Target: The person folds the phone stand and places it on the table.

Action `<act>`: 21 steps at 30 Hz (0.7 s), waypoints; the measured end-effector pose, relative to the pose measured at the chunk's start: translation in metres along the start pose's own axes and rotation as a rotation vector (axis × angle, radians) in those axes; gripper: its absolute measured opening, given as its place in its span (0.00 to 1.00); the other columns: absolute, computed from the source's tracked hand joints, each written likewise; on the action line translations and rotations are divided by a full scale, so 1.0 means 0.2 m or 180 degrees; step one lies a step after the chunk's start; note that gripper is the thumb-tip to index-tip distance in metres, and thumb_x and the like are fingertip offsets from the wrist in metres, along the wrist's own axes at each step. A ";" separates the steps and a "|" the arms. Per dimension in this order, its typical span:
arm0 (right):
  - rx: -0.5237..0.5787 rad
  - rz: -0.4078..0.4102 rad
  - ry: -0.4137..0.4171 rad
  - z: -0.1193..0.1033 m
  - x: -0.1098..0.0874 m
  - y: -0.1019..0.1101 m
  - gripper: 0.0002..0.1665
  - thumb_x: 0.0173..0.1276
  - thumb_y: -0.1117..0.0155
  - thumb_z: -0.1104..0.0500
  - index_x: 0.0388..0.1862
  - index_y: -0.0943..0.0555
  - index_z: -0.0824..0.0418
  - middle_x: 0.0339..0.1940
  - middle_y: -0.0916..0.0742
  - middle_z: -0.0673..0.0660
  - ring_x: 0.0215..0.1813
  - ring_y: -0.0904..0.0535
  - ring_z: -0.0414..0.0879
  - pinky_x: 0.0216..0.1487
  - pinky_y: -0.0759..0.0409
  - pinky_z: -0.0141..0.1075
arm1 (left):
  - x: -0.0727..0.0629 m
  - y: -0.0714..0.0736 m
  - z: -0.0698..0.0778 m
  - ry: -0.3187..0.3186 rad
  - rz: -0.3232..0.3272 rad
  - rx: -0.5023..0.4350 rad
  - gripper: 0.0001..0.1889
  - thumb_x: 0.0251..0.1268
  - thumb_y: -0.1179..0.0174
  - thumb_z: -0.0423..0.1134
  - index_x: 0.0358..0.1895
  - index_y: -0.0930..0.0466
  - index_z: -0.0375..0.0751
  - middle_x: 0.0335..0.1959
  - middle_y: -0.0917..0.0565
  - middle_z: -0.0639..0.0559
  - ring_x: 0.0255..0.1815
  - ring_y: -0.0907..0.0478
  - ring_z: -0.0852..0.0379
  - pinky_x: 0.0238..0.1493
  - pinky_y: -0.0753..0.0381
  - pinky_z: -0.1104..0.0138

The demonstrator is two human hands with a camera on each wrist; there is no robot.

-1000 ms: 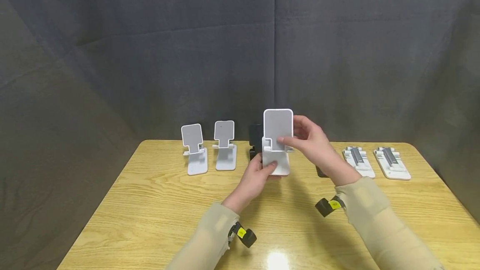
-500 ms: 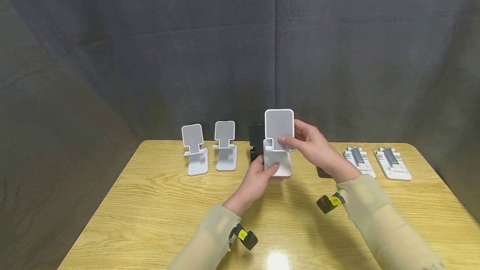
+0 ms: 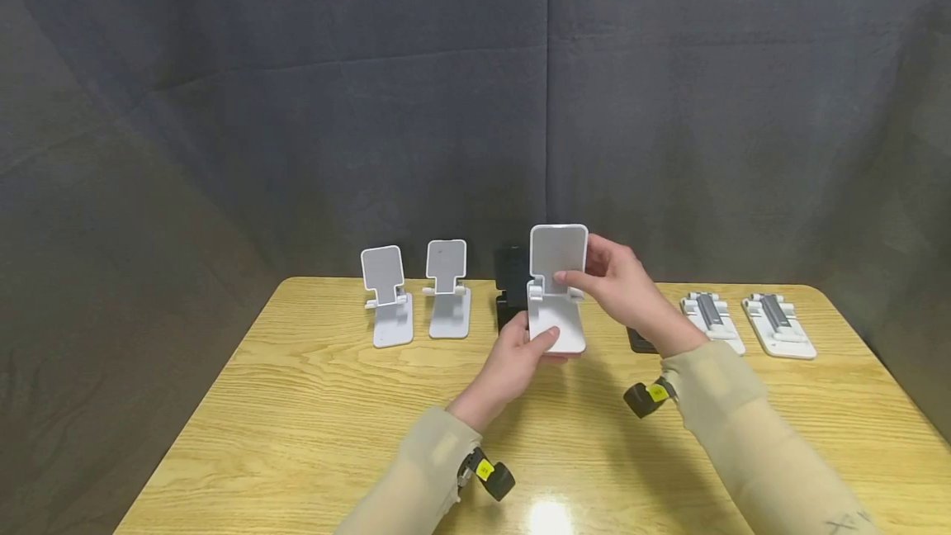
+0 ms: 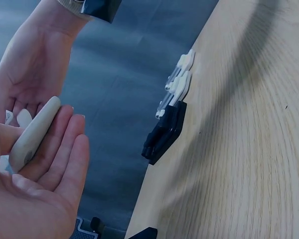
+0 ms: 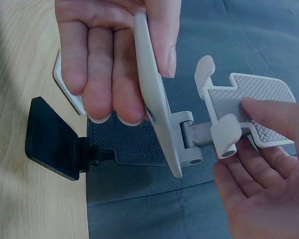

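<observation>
A white folding phone stand (image 3: 559, 258) with a grey pad is held above the table between both hands. My left hand (image 3: 513, 357) grips its white base, thumb on the upper face and fingers beneath. With thumb in front and fingers behind, my right hand (image 3: 617, 279) pinches the grey-padded plate. In the right wrist view the plate (image 5: 269, 94) stands unfolded from the base (image 5: 157, 94), joined by a hinged arm (image 5: 197, 135). An unfolded black phone stand (image 3: 509, 275) is on the table behind, partly hidden by the held one.
Two unfolded white stands (image 3: 382, 275) (image 3: 447, 262) are at the left of the wooden table (image 3: 312, 411). At the right lie two folded white stands (image 3: 709, 320) (image 3: 778, 324) and a folded black one (image 3: 641, 343), partly covered by the right arm. A dark curtain (image 3: 371, 106) hangs behind.
Both hands have shifted slightly right and the held stand a little down. Its base now shows more of its upper face, and the plate's angle has changed slightly. Neither hand has let go.
</observation>
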State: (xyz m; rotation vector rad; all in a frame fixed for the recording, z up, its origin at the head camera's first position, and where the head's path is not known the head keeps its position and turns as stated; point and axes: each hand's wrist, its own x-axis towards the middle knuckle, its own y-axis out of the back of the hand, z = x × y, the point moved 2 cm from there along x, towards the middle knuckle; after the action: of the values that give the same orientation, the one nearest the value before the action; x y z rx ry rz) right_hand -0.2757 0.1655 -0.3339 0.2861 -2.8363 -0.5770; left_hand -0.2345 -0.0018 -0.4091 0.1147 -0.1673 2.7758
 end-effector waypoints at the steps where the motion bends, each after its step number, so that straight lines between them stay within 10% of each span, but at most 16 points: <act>1: -0.0003 0.0022 0.0003 0.00 0.00 0.00 0.29 0.69 0.30 0.64 0.67 0.26 0.67 0.57 0.15 0.64 0.57 0.17 0.57 0.60 0.22 0.53 | 0.00 0.00 0.00 -0.0002 0.0008 -0.0005 0.18 0.80 0.51 0.30 0.64 0.38 0.21 0.52 0.19 0.31 0.49 0.15 0.36 0.51 0.17 0.53; 21: -0.0157 0.0203 0.0089 0.00 0.03 0.00 0.20 0.69 0.30 0.65 0.58 0.22 0.66 0.53 0.14 0.63 0.53 0.17 0.56 0.56 0.20 0.50 | 0.01 -0.01 -0.01 -0.0011 -0.0046 0.0029 0.18 0.79 0.51 0.28 0.65 0.38 0.21 0.51 0.18 0.30 0.49 0.16 0.34 0.52 0.18 0.51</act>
State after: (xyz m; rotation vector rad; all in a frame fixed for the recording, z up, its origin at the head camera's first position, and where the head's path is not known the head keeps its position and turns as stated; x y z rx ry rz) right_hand -0.2818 0.1639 -0.3335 0.1929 -2.7885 -0.6235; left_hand -0.2347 0.0016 -0.4111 0.1226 -0.1540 2.7624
